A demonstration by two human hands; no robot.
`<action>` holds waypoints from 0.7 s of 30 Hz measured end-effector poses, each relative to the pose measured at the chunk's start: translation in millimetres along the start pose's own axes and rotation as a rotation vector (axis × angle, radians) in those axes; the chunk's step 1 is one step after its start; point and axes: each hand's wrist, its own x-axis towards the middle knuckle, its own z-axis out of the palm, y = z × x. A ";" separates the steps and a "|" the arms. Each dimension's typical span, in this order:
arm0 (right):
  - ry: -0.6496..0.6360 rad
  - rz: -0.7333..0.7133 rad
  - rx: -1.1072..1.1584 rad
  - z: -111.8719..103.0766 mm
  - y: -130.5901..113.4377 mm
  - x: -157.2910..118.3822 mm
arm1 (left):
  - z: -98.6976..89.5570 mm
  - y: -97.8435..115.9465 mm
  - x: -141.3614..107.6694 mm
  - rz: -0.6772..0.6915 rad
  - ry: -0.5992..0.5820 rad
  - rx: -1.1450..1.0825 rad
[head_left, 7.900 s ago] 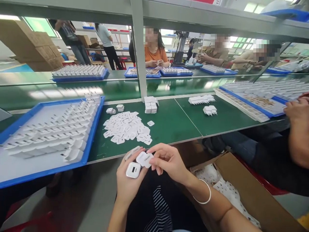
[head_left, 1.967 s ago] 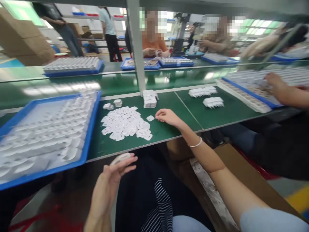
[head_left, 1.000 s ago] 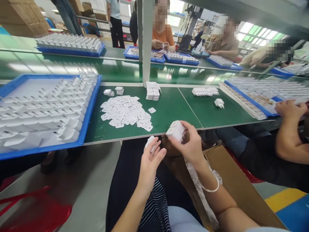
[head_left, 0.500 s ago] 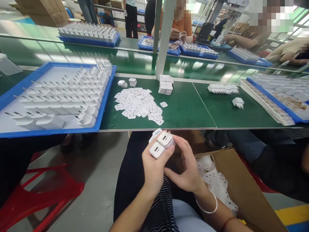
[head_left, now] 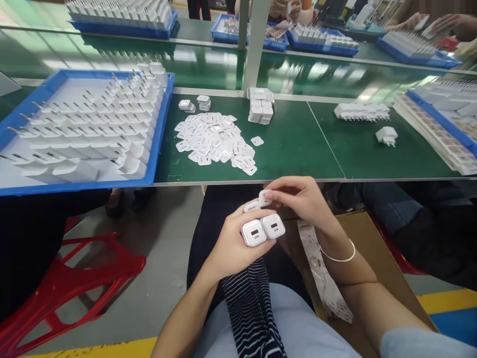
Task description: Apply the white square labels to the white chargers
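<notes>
In my left hand (head_left: 234, 243) are two white USB chargers (head_left: 254, 233), side by side with their port faces up. A small white face plate with printed lettering (head_left: 251, 207) shows beyond my left forefinger, at the same hand. My right hand (head_left: 303, 199) pinches another white face plate (head_left: 264, 198) between thumb and forefinger, just above the left hand's far side. Whether that plate touches the lettered one I cannot tell. A heap of loose white face plates (head_left: 214, 139) lies on the green table (head_left: 290, 159) ahead, near two short stacks of plates (head_left: 203, 103).
A blue tray (head_left: 160, 129) of upright chargers with pins stands at left. White chargers are stacked (head_left: 261, 105) by the post, and a row (head_left: 361, 111) plus a single charger (head_left: 386, 135) sit at right. Below is a cardboard box (head_left: 357, 233); a red stool (head_left: 74, 278) stands at left.
My right hand has risen from beside the chargers to beyond them, now pinching a face plate. My left hand has turned, bringing the chargers side by side. The view tilts further down.
</notes>
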 end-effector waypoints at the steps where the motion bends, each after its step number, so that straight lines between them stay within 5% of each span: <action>1: 0.065 -0.053 -0.056 -1.6 -0.5 -1.9 | 0.4 0.0 -0.5 -0.007 0.008 -0.011; 4: 0.176 -0.190 -0.176 -8.0 -5.1 -12.7 | 0.4 -0.6 -0.7 0.018 0.031 -0.028; 10: -0.004 -0.217 -0.098 -6.9 -17.1 -30.4 | -1.3 -4.4 0.4 0.092 0.042 0.010; 21: 0.066 -0.295 0.026 12.2 -9.1 -30.9 | -0.5 -9.4 2.1 0.202 0.065 0.075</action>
